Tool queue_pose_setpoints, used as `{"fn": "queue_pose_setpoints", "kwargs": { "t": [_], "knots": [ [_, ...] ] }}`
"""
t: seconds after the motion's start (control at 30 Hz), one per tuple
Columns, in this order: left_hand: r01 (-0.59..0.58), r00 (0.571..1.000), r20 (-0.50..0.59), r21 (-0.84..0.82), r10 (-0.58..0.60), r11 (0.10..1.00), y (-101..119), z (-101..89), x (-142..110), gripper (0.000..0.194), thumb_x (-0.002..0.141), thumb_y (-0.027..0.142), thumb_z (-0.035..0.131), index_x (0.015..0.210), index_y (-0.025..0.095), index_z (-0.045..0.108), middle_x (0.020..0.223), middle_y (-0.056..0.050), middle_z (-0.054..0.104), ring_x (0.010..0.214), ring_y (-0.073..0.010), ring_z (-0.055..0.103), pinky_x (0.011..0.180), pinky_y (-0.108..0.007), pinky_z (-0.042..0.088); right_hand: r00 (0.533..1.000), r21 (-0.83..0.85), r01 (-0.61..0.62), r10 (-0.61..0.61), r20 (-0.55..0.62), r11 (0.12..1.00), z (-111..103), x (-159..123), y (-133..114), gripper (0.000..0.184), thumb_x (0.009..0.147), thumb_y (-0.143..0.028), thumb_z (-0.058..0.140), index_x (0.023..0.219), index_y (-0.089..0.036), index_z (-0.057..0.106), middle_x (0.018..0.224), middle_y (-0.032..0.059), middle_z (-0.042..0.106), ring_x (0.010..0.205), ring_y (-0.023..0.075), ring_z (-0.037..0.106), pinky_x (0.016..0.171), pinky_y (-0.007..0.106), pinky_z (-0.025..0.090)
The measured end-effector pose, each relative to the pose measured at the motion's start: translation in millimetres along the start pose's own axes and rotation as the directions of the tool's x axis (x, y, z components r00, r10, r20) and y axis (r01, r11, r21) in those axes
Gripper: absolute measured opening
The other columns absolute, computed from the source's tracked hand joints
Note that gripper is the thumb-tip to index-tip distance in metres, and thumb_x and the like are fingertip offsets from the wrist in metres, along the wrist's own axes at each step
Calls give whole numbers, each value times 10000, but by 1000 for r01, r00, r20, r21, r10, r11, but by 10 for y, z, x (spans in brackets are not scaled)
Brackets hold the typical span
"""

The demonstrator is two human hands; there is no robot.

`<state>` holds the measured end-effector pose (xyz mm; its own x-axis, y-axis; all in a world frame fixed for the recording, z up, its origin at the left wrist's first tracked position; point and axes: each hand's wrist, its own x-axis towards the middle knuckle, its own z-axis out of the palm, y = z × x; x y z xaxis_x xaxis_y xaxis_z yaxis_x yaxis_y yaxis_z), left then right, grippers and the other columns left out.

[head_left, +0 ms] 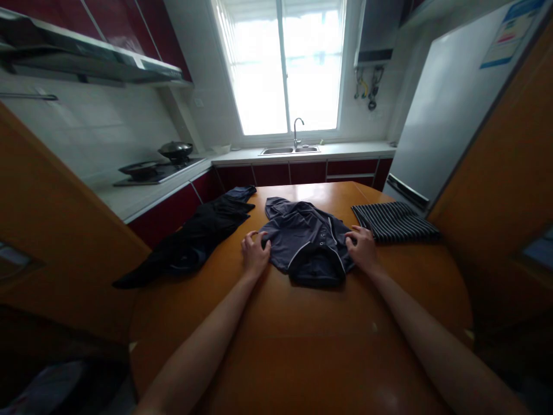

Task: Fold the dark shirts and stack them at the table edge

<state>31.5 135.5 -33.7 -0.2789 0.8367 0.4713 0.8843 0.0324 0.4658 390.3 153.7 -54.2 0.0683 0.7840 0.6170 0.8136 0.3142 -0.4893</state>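
Observation:
A dark grey polo shirt [294,230] with white piping and a few snap buttons lies on the wooden table [298,340], its dark collar towards me. At the shirt's left edge, my left hand [256,252] has its fingers curled and pinches the fabric. On the opposite edge, my right hand [363,248] grips the cloth in the same way, thumb and fingers closed on it. The far part of the shirt is bunched in loose folds.
Dark clothes [194,236] lie in a heap along the table's left side. A folded black-and-white striped garment [395,222] sits at the right. Beyond the table are a counter with a sink [289,151], a stove with pans [175,151], and a fridge [444,109].

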Motion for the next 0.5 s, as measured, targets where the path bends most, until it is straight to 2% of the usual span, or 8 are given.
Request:
{"fn": "queue_pose_setpoints", "kwargs": {
  "t": [0.07, 0.13, 0.23, 0.33, 0.4, 0.5],
  "knots": [
    [157, 986, 37, 95, -161, 983, -105, -18, 81, 458, 948, 406, 581, 1385, 276, 610, 1419, -160, 534, 1284, -361, 516, 1057, -498, 420, 993, -11, 10, -9, 114, 1000, 83, -11, -85, 273, 905, -317, 562, 971, -203, 801, 1313, 145, 638, 1267, 300, 529, 1105, 460, 382],
    [198, 973, 99, 103, -208, 975, -179, -20, 135, 504, 986, 424, 513, 1473, 292, 522, 1349, -145, 612, 1249, -340, 560, 1049, -488, 427, 974, -34, -10, 17, 226, 999, 147, -49, -114, 282, 930, -346, 565, 1018, -224, 804, 1359, 143, 623, 1300, 306, 522, 1107, 476, 373],
    [108, 982, 156, -31, -102, 994, -247, 36, 190, 508, 996, 395, 500, 1493, 287, 491, 1222, -106, 709, 1167, -299, 635, 1033, -457, 452, 947, -54, 6, 12, 321, 999, 190, -105, -98, 323, 944, -381, 584, 1175, -239, 759, 1393, 144, 613, 1312, 308, 528, 1103, 486, 371],
    [19, 987, 161, -285, 28, 958, -299, 127, 236, 446, 953, 324, 563, 1381, 210, 613, 1204, -116, 728, 1077, -265, 690, 979, -406, 512, 946, -54, 32, -13, 323, 998, 176, -109, -76, 412, 918, -343, 624, 1307, -215, 676, 1365, 141, 640, 1277, 304, 554, 1085, 469, 394],
    [-5, 986, 151, -380, 67, 925, -323, 164, 256, 366, 910, 276, 599, 1244, 170, 705, 1167, -118, 743, 1025, -247, 708, 945, -379, 540, 952, -60, 22, -3, 305, 998, 148, -87, -69, 371, 898, -280, 625, 1255, -204, 697, 1288, 125, 686, 1214, 294, 587, 1059, 441, 418],
    [-18, 990, 119, -396, 71, 918, -322, 151, 261, 305, 864, 230, 622, 1128, 156, 757, 1078, -107, 761, 982, -237, 711, 932, -374, 551, 961, -70, -16, 35, 273, 997, 107, -49, -65, 252, 891, -227, 585, 1073, -196, 756, 1155, 116, 730, 1110, 271, 628, 1011, 397, 449]
  ]
}}
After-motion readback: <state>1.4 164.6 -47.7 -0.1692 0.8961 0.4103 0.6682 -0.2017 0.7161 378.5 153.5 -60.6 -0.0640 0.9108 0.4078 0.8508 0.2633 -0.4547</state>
